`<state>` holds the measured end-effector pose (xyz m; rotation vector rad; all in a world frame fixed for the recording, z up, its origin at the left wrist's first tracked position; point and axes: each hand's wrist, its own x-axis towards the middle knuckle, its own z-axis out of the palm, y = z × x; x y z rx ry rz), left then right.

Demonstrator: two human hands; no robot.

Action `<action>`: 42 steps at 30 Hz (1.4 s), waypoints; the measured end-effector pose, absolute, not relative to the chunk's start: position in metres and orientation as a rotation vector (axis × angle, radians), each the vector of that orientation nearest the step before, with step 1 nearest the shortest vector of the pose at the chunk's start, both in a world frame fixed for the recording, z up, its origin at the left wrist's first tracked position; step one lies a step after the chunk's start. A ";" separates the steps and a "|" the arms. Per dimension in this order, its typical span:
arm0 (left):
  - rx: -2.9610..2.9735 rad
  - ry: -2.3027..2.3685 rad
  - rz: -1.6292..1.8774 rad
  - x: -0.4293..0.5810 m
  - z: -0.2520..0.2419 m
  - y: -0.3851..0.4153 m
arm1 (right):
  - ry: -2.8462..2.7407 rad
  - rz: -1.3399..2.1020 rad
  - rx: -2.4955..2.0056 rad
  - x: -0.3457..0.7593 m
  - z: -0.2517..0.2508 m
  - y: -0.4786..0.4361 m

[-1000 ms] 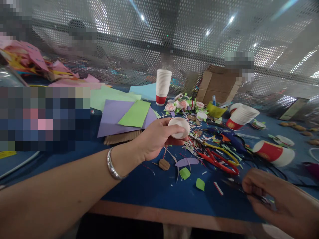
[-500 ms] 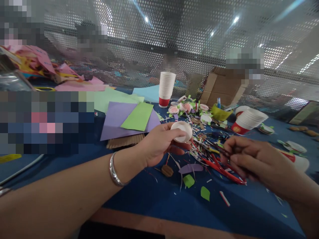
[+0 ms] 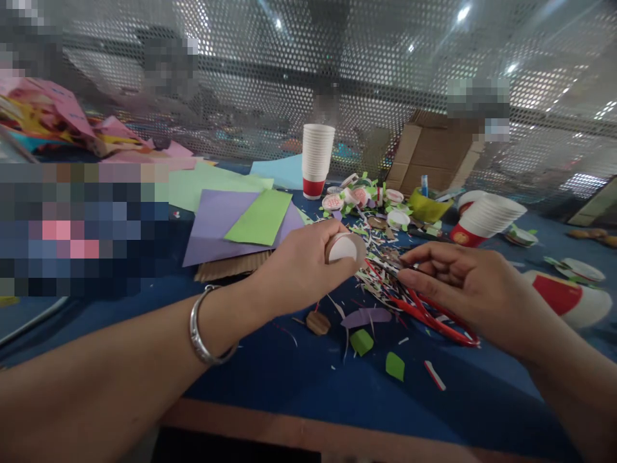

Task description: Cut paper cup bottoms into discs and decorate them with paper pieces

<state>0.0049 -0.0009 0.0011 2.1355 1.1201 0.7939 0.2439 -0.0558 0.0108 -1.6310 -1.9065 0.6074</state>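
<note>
My left hand (image 3: 301, 267) is closed round a small white paper cup bottom (image 3: 343, 247), held above the blue table (image 3: 299, 379). A silver bangle (image 3: 201, 328) sits on that wrist. My right hand (image 3: 463, 283) is pinched on a thin dark tool I cannot make out, its tip pointing toward the cup piece. Just under the right hand lie red-handled scissors (image 3: 434, 319) amid a heap of paper scraps (image 3: 380, 273).
Purple and green paper sheets (image 3: 241, 222) lie at mid-left. A stack of white cups (image 3: 315, 159) stands behind, another stack (image 3: 486, 218) lies tipped at right, beside a red-and-white cup (image 3: 566, 297). A cardboard box (image 3: 434, 164) leans on the mesh wall. Green cut-outs (image 3: 376, 354) dot the table's front.
My right hand rose from the table's near right edge and moved left toward the cup piece. My left hand turned the cup piece slightly and stayed in place.
</note>
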 end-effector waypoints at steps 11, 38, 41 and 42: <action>2.359 1.141 0.685 0.014 0.004 -0.013 | -1.988 0.727 -1.568 0.242 0.007 -0.059; 2.188 1.086 0.649 0.011 0.011 -0.023 | -2.016 0.820 -1.513 0.238 0.011 -0.069; 2.119 1.062 0.595 0.009 0.012 -0.019 | -2.013 0.827 -1.507 0.238 0.010 -0.070; 2.114 1.033 0.592 0.007 0.012 -0.016 | -2.009 0.834 -1.506 0.238 0.010 -0.070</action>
